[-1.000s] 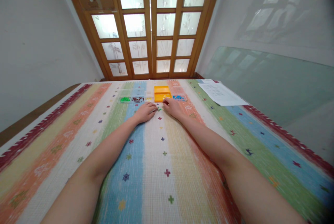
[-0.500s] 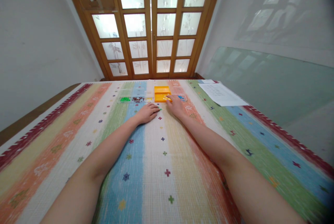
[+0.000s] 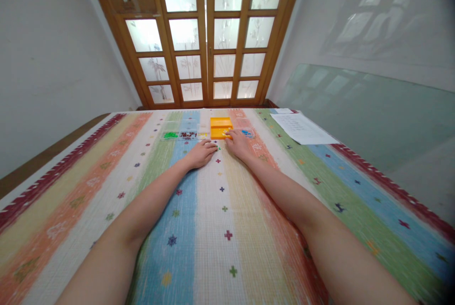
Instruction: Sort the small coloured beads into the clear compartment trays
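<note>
Since the earliest frame, the person's right hand (image 3: pixel 237 145) has shifted a little to the right along the front of the yellow box (image 3: pixel 220 121), and now covers part of the blue pieces (image 3: pixel 248 133); the left hand (image 3: pixel 199 154) has edged only slightly to the right. Just above the center of the frame, the yellow box lies open, with small white pieces (image 3: pixel 226 131) in the right part of its nearer section. Fingertips of the right hand are bent at that section's right front corner, close to the white pieces; whether they pinch one cannot be told. Left of center, the left hand rests palm down with fingers loosely curved, a small green piece (image 3: pixel 219 148) just beside its fingertips; whether anything is under or between those fingers cannot be told. Left of the yellow box, a clear container (image 3: pixel 178 136) holds green pieces (image 3: pixel 170 135) and dark red pieces (image 3: pixel 188 135), with yellow pieces (image 3: pixel 203 135) nearest the box. To its right, the blue pieces sit in clear plastic, partly hidden by the right hand. A striped tablecloth (image 3: pixel 209 229) spreads under everything, a printed sheet of paper (image 3: pixel 304 128) lies right of center, and wooden glazed doors (image 3: pixel 208 77) fill the upper middle.
</note>
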